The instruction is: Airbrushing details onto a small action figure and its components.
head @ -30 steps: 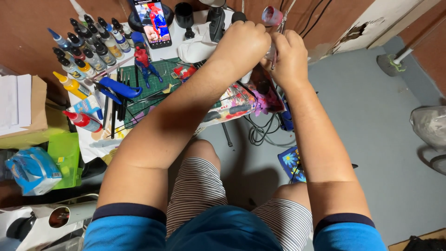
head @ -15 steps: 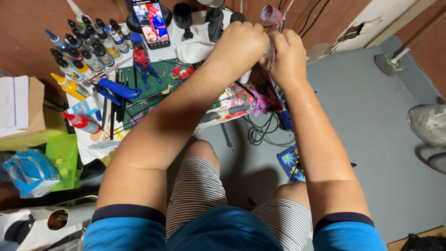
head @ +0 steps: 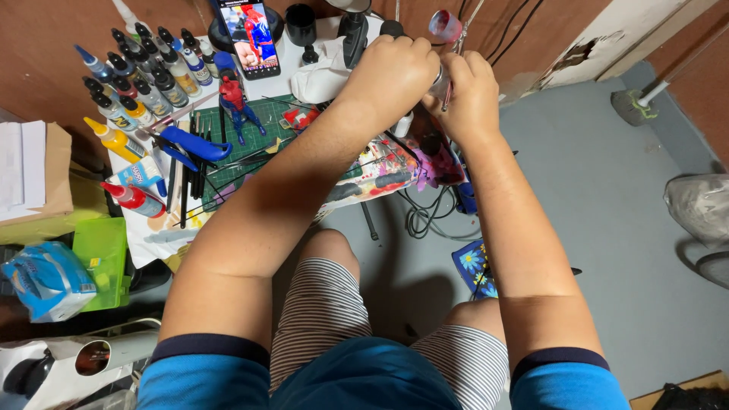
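**Airbrush held at the table's far edge, both hands closed on it**

Airbrush (head: 443, 85): a slim metal tool, mostly hidden, showing only in the gap between the two hands; a small pink-tinted cup (head: 445, 25) stands just above the hands, and whether it is joined to the airbrush cannot be told.

Since the earlier frame: the hands sit in the same spot above the table's far right corner and the grip looks unchanged; the view alone has drifted slightly, and the table items keep their places.

Left to right:
- Blue packet (head: 45, 279) and green box (head: 100, 260), low at the left, well apart from the hands.
- Paint bottles (head: 140, 72), in rows at the table's far left.
- Blue pliers (head: 190, 144), lying on the green mat (head: 262, 125).
- Red-and-blue figure (head: 235, 102), standing on the mat.
- Phone (head: 247, 34), propped upright behind the figure, screen lit.
- Left hand (head: 395, 72): forearm stretched diagonally over the table, knuckles up, fingers curled tight round the airbrush's left part.
- Right hand (head: 471, 95): forearm reaching straight forward, fingers folded narrow, pinching the airbrush from the right, touching the left hand.
- Cables (head: 425, 216), on the grey floor (head: 607, 228) under the table's edge.
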